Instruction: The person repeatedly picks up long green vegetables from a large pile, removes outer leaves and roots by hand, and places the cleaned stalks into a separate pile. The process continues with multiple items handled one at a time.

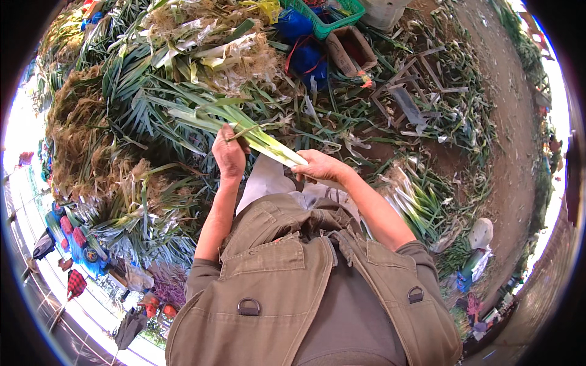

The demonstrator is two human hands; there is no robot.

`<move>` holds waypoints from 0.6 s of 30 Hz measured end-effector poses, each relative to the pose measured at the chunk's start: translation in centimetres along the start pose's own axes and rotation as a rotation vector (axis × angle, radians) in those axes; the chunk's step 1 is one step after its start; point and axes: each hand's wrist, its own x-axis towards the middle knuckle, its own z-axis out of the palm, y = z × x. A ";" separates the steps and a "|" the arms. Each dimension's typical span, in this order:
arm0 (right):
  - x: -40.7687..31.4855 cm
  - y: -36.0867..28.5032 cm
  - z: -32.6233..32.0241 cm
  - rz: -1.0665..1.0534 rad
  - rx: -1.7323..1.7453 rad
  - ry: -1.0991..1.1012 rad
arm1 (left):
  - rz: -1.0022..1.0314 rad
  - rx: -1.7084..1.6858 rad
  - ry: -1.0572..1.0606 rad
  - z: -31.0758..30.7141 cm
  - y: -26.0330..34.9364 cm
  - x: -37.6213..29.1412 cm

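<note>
My left hand is closed around the leafy part of a leek, or a small bunch of them, held slantwise before my lap. At the white lower end, my right hand grips the same stalks with bent fingers. Green leaves fan out past my left hand to the upper left. Beyond them lies a heap of untrimmed leeks with brown roots. Cleaner-looking leeks with white stalks lie in a pile beside my right forearm. My fingertips are partly hidden.
A green plastic basket, a brown box and blue bags stand ahead. Leaf scraps and a broken wooden frame litter the ground ahead to the right. More rooted leeks are heaped at left. A dirt path runs along the right.
</note>
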 end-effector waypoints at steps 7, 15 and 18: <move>1.3 2.2 0.2 -0.348 -0.079 0.091 | 0.276 -0.166 -0.639 6.5 9.2 -7.5; 0.1 2.7 1.4 -0.385 -0.416 0.240 | 0.184 0.255 -0.703 3.0 3.2 -3.4; -1.4 1.6 2.5 -0.293 -0.379 0.223 | -0.308 0.253 -0.100 -0.8 -1.6 -1.0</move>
